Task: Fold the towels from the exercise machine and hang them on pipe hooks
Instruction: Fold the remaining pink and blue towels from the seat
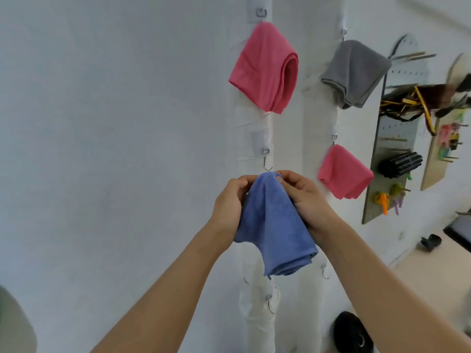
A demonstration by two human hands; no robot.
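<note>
A folded blue towel (274, 225) hangs between my two hands in front of the left white pipe (254, 128). My left hand (229, 200) grips its upper left side. My right hand (305, 197) pinches its top corner loop, just below an empty metal hook (344, 163). A folded pink towel (265, 67) hangs higher on the same pipe. On the right pipe (316, 118) hang a grey towel (356, 72) and, lower, a second pink towel (344, 173).
More empty hooks (325, 272) sit lower on the pipes. A grey pegboard (392, 138) with tools, a black brush (400, 164) and coloured clips hangs on the wall at right. A black round object (354, 335) lies on the floor at lower right.
</note>
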